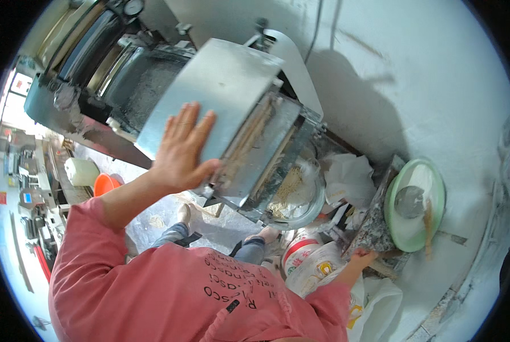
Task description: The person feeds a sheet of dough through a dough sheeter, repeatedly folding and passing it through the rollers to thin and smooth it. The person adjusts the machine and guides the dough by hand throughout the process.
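Observation:
My left hand (184, 147) lies flat, fingers spread, on the smooth sheet-metal cover (220, 81) of a floury roller machine, probably a dough sheeter. Beside the cover, the machine's rollers (248, 132) and metal slats show. Below its near end is a clear plastic basin (317, 207) with crumbly, pale dough-like bits (292, 184). Low at the right, my right hand (363, 257) is closed around what looks like the end of a wooden stick (383, 268), next to a flour-covered stand; the fingers are small in view.
A green basin (439, 205) at the right holds white powder, a round bowl (410, 201) and a wooden tool (428, 226). White sacks (319, 267) crowd the floor near my right arm. An orange bucket (105, 184) and a pale jerrycan (81, 172) stand left. A wall rises behind the machine.

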Available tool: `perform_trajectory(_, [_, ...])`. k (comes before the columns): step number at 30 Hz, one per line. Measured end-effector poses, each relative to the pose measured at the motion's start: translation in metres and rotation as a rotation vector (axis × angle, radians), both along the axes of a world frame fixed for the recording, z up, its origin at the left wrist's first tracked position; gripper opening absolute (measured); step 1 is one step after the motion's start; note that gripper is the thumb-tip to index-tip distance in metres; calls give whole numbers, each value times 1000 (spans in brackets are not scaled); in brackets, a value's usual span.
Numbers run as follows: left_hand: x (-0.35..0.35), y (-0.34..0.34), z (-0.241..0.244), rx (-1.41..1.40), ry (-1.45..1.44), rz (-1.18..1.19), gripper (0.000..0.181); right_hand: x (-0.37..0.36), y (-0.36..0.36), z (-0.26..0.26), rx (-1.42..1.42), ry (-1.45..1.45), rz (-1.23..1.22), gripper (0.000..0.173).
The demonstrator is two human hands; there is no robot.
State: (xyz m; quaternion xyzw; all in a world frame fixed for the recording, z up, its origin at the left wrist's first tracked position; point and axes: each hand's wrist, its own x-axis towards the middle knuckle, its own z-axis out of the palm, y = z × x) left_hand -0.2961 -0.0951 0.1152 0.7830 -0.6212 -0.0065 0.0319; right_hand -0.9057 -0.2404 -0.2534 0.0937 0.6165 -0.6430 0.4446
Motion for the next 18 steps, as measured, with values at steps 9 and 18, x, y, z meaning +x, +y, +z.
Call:
perform_trajectory(9, [47, 72, -15, -251, 504, -545, 71, 281, 263, 201, -240, 173, 231, 25])
perform_trajectory(18, [158, 177, 33, 16, 1205, -493, 41, 478, 177, 474, -1002, 302, 763, 49])
